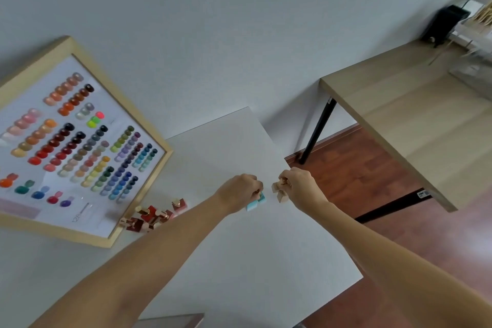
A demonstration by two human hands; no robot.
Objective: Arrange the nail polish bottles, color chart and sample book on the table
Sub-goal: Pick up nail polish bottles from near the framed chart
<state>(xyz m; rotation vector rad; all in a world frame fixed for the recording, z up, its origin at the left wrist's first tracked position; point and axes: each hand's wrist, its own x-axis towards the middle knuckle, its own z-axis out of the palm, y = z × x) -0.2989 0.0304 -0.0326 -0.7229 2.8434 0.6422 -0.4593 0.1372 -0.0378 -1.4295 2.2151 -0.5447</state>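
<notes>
Both hands were out over the white surface (239,261), near its far right corner, just right of centre frame. The left hand (241,190) had its fingers curled round light blue nail polish bottles (256,202), which poked out below the knuckles; how many it held could not be told. Just beside it, the right hand (300,185) pinched a small cluster of beige nail polish bottles (279,192) with gold caps, fingers bent tight around them. The two hands were close, but not touching.

Lower left of the hands, a huddle of red and pink bottles (153,217) with gold caps stood on the surface, right by the corner of the color chart (77,141). That chart, a wood-framed board packed with rows of coloured swatches, filled the left of the frame and leaned back against the pale wall (213,21).

At the bottom edge, a greyish flat corner (175,321) peeked in, too cropped to identify.

Off to the right stood a wooden table (412,120) with black legs on a reddish wood floor (359,173). In the upper right corner sat a black device (444,22) and blurred clutter.
</notes>
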